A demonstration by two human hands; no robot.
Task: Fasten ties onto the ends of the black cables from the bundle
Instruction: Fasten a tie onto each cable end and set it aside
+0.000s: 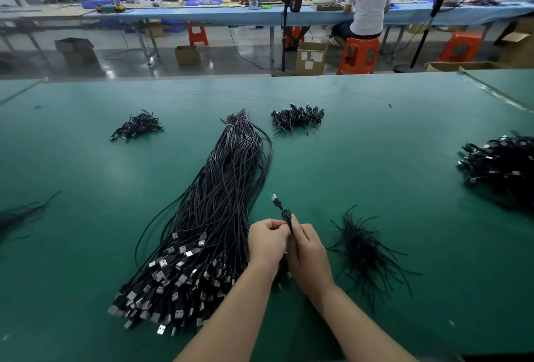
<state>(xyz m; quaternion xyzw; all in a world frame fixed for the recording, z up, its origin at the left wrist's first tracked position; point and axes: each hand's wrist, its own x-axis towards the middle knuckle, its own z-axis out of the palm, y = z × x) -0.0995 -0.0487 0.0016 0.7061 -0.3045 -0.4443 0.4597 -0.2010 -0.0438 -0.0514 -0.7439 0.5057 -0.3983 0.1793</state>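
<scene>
A folded black cable is held above the green desk by both hands.

The left hand and right hand are closed in a grip on the cable, its plug end raised above the fingers. The main cable bundle is spread just left of the hands, a heap of black ties just right. Cardboard boxes are seen on the floor beyond; their contents cannot be told.

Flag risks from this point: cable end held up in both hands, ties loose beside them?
1. Both hands, left hand and right hand, pinch one cable end in mid-air; it could slip before tying.
2. The loose tie pile may snag.
3. The big cable bundle lies close; neighbouring strands might get caught.
</scene>
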